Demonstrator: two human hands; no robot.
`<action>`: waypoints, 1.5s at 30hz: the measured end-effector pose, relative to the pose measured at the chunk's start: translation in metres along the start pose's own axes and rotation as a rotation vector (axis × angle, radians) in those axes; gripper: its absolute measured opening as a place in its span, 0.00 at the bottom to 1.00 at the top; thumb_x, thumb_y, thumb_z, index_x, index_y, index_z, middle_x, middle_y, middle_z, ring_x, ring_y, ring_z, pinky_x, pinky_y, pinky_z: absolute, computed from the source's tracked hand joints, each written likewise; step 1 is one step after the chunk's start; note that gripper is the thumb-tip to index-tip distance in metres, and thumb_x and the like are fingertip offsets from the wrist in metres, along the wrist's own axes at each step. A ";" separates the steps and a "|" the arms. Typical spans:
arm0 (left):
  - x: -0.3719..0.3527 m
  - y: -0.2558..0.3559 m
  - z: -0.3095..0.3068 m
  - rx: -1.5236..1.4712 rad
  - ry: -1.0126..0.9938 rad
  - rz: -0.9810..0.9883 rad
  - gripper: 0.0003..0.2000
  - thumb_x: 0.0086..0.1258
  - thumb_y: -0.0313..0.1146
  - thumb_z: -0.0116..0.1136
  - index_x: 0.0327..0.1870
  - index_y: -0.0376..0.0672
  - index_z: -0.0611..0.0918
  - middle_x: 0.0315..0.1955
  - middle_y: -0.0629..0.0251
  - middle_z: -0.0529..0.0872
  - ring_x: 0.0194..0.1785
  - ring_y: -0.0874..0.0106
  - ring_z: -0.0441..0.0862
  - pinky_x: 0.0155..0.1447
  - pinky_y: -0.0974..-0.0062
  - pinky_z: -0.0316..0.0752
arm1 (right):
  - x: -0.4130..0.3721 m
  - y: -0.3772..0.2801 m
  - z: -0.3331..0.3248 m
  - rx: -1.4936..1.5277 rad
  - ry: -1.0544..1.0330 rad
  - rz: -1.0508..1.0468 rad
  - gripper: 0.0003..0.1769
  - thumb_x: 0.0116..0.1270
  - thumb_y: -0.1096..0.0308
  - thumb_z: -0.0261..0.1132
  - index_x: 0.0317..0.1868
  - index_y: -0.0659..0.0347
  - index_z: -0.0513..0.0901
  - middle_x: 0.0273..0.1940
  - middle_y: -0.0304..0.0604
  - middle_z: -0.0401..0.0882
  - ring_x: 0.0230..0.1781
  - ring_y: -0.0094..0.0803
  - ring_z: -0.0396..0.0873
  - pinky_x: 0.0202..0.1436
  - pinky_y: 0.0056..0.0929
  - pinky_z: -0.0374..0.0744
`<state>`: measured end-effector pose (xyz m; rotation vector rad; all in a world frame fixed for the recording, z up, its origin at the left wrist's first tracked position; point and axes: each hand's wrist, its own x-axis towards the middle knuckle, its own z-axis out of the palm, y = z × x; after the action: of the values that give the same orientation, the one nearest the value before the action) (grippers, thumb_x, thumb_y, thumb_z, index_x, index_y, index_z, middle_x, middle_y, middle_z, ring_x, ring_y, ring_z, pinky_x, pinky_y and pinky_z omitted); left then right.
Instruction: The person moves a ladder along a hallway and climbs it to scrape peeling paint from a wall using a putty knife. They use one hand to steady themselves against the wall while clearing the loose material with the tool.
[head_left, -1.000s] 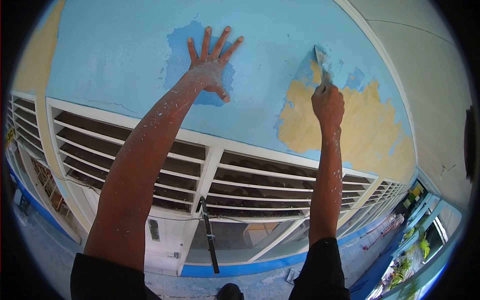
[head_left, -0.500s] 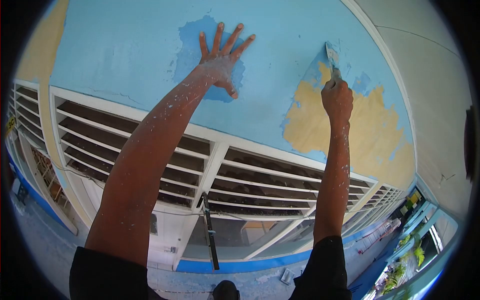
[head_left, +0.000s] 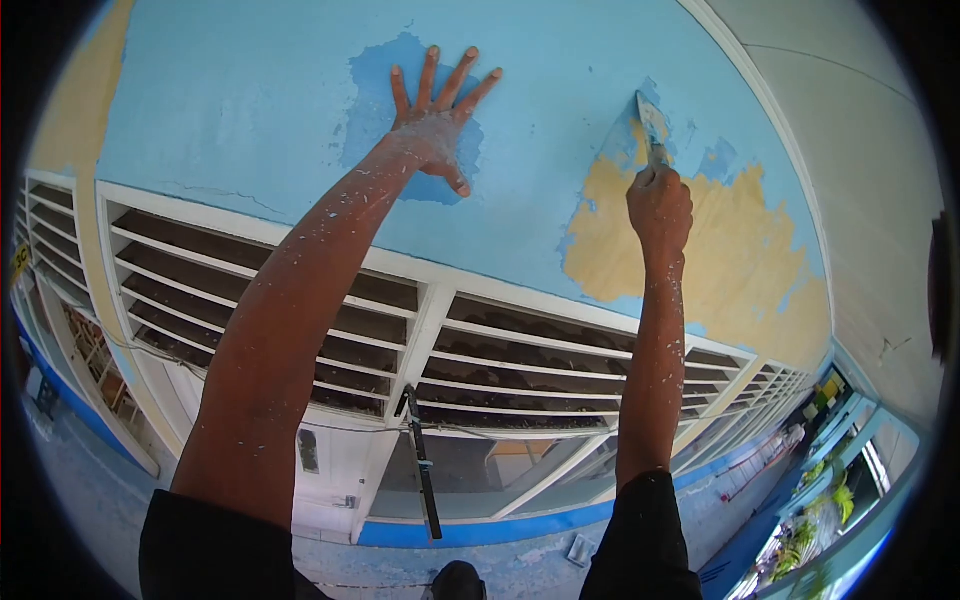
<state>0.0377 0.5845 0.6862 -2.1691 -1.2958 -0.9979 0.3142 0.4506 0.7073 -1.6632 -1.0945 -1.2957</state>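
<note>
High on the light blue painted wall (head_left: 545, 150), my left hand (head_left: 437, 130) is pressed flat with its fingers spread, over a darker blue patch where the top paint has come off. My right hand (head_left: 660, 205) is closed around the handle of a putty knife (head_left: 652, 120). The knife's blade lies against the wall at the upper edge of a bare yellowish patch (head_left: 680, 250) with ragged blue borders. Paint specks dot both forearms.
White-framed louvre slats (head_left: 530, 365) run below the painted wall. A dark bar (head_left: 424, 475) hangs from the frame. On the floor far below lie a small tray-like object (head_left: 580, 549) and a reddish ladder (head_left: 765, 465). The grey ceiling (head_left: 850, 130) meets the wall at right.
My right hand and the putty knife have shifted slightly left and the blade tilts further left. A bit more darker blue shows near the blade. My left hand stays on its patch.
</note>
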 end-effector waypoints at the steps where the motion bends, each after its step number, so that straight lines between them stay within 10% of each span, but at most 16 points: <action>1: -0.001 0.000 0.000 -0.006 0.001 0.001 0.86 0.25 0.57 0.92 0.86 0.77 0.32 0.87 0.72 0.20 0.86 0.49 0.12 0.79 0.22 0.18 | -0.011 -0.001 0.000 -0.031 0.001 -0.012 0.16 0.75 0.60 0.60 0.46 0.62 0.89 0.29 0.62 0.86 0.31 0.62 0.87 0.35 0.57 0.86; 4: 0.006 -0.004 0.015 0.013 0.085 0.014 0.91 0.11 0.65 0.90 0.86 0.77 0.33 0.87 0.72 0.22 0.86 0.48 0.13 0.79 0.21 0.19 | -0.079 0.009 0.008 -0.100 -0.013 -0.095 0.19 0.73 0.62 0.63 0.61 0.54 0.87 0.24 0.56 0.84 0.24 0.57 0.86 0.28 0.54 0.85; 6: 0.001 0.002 0.001 0.012 0.007 -0.006 0.88 0.20 0.61 0.91 0.86 0.77 0.32 0.87 0.72 0.20 0.86 0.47 0.13 0.79 0.21 0.20 | -0.119 0.002 0.000 -0.076 -0.083 -0.070 0.22 0.73 0.63 0.63 0.65 0.53 0.86 0.24 0.55 0.85 0.23 0.55 0.86 0.26 0.54 0.84; 14: 0.002 0.003 -0.002 0.060 -0.012 -0.016 0.85 0.26 0.61 0.91 0.85 0.78 0.31 0.86 0.73 0.18 0.85 0.46 0.12 0.79 0.20 0.24 | -0.007 0.011 0.002 -0.005 -0.060 0.079 0.19 0.77 0.60 0.57 0.58 0.57 0.87 0.32 0.64 0.87 0.33 0.66 0.86 0.39 0.61 0.85; 22: 0.002 0.002 0.004 0.058 0.030 -0.011 0.86 0.24 0.62 0.91 0.85 0.80 0.32 0.86 0.73 0.19 0.85 0.46 0.13 0.79 0.19 0.24 | -0.108 0.037 -0.003 0.041 -0.187 0.109 0.22 0.76 0.62 0.59 0.65 0.57 0.86 0.30 0.66 0.85 0.31 0.65 0.86 0.37 0.62 0.84; 28: 0.004 0.002 0.005 0.090 0.051 -0.007 0.86 0.22 0.61 0.91 0.85 0.80 0.34 0.87 0.71 0.21 0.85 0.45 0.13 0.78 0.18 0.24 | -0.022 0.059 0.001 0.034 -0.054 0.158 0.16 0.72 0.58 0.62 0.37 0.63 0.87 0.33 0.63 0.87 0.35 0.65 0.87 0.41 0.59 0.86; 36: 0.016 -0.014 0.033 0.056 0.243 0.110 0.91 0.06 0.78 0.82 0.87 0.76 0.38 0.88 0.68 0.25 0.85 0.42 0.14 0.75 0.16 0.19 | -0.073 0.069 0.005 0.006 -0.127 0.176 0.16 0.72 0.57 0.62 0.40 0.62 0.88 0.32 0.62 0.88 0.33 0.64 0.88 0.41 0.60 0.86; 39: 0.009 -0.004 0.016 0.039 0.109 0.044 0.89 0.15 0.63 0.91 0.86 0.78 0.36 0.87 0.71 0.23 0.85 0.44 0.13 0.76 0.18 0.19 | -0.005 0.086 0.012 0.047 -0.079 0.234 0.19 0.72 0.56 0.61 0.42 0.65 0.88 0.37 0.66 0.88 0.40 0.66 0.88 0.46 0.59 0.87; 45: 0.009 -0.010 0.025 -0.016 0.206 0.114 0.88 0.14 0.63 0.90 0.86 0.78 0.37 0.88 0.71 0.25 0.85 0.45 0.13 0.76 0.20 0.17 | 0.010 0.096 -0.005 0.081 -0.094 0.224 0.19 0.72 0.57 0.61 0.44 0.65 0.88 0.40 0.67 0.88 0.43 0.66 0.88 0.49 0.59 0.86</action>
<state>0.0408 0.6117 0.6768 -2.0642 -1.0611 -1.1539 0.4029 0.4136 0.7136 -1.7456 -0.9697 -1.0272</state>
